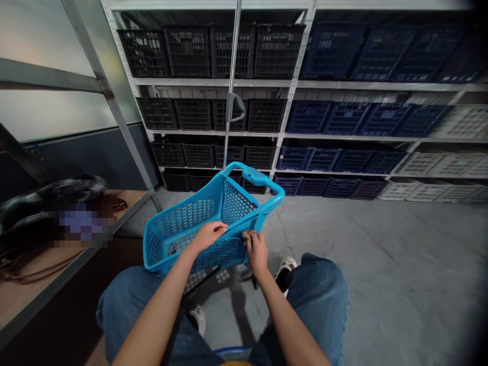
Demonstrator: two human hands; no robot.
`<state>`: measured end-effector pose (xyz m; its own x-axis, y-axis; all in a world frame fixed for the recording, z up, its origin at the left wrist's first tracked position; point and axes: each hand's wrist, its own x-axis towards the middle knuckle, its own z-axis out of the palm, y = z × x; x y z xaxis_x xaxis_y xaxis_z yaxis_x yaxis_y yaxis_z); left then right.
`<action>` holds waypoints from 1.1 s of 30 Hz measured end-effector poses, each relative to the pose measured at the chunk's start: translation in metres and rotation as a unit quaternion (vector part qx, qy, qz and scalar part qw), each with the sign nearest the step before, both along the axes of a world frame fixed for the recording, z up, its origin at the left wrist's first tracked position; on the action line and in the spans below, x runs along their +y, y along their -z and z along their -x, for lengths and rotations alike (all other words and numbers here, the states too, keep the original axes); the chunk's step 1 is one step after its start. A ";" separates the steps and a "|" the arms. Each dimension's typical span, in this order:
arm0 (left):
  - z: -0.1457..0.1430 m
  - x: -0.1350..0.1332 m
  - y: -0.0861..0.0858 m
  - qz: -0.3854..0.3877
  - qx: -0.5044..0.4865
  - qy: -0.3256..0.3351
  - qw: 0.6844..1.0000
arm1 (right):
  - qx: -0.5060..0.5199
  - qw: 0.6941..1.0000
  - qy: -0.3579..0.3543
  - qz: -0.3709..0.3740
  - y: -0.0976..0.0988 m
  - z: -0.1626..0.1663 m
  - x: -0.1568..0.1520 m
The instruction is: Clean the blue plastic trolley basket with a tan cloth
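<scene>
The right grip pinches a crumpled cloth at the side of the blue cart, bunched probably for firmer pressing. Left of it, the left grip rests by the cart's rim, perhaps steadying it; whether it clamps, I cannot tell.

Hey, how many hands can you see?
2: the left hand at the near rim of the blue cart, the right hand holding an apparent rag at its near side. No others show.
</scene>
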<state>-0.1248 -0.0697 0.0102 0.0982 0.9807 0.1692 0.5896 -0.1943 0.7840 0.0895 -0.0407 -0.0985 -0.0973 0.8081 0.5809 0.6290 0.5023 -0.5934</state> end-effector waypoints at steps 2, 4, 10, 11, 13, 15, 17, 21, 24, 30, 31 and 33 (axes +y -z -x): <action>0.000 0.000 0.000 -0.001 -0.001 0.003 1.000 | 0.024 0.999 0.012 -0.017 -0.024 -0.001 0.009; -0.001 -0.001 -0.001 -0.004 -0.002 0.003 1.000 | 0.052 0.998 0.027 -0.037 -0.043 0.000 0.017; -0.001 -0.001 0.001 -0.009 -0.002 -0.003 1.000 | 0.001 1.000 -0.007 -0.005 0.006 0.002 0.002; 0.000 -0.001 0.001 -0.009 -0.002 -0.003 1.000 | -0.006 1.000 -0.010 0.002 0.013 0.002 -0.001; 0.000 -0.001 0.001 -0.011 0.001 -0.003 1.000 | -0.002 1.000 -0.009 0.004 0.009 0.000 0.000; -0.001 -0.001 0.001 -0.016 0.004 -0.002 1.000 | 0.026 1.000 -0.005 -0.014 -0.013 -0.002 0.009; -0.003 -0.002 0.000 -0.017 0.007 -0.008 1.000 | 0.068 0.997 0.003 -0.043 -0.035 -0.004 0.020; -0.013 -0.005 -0.002 -0.020 0.052 -0.035 0.998 | 0.087 0.994 -0.025 -0.063 -0.022 -0.006 0.023; -0.021 -0.006 -0.005 -0.034 0.122 -0.059 0.990 | 0.079 0.995 -0.061 -0.023 0.019 -0.006 0.011; -0.042 0.013 -0.021 -0.030 0.209 -0.013 0.977 | 0.134 0.989 -0.045 -0.048 -0.016 -0.015 0.027; -0.049 0.020 -0.023 -0.038 0.205 -0.011 0.978 | 0.144 0.987 -0.030 -0.064 -0.029 -0.018 0.033; -0.064 0.036 -0.028 -0.069 0.176 0.000 0.982 | 0.157 0.984 -0.002 -0.079 -0.039 -0.025 0.043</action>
<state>-0.0612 -0.0339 0.0384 0.1737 0.9509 0.2560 0.8191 -0.2838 0.4985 0.1141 0.0026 -0.0593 0.1050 0.7057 0.7007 0.4245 0.6054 -0.6733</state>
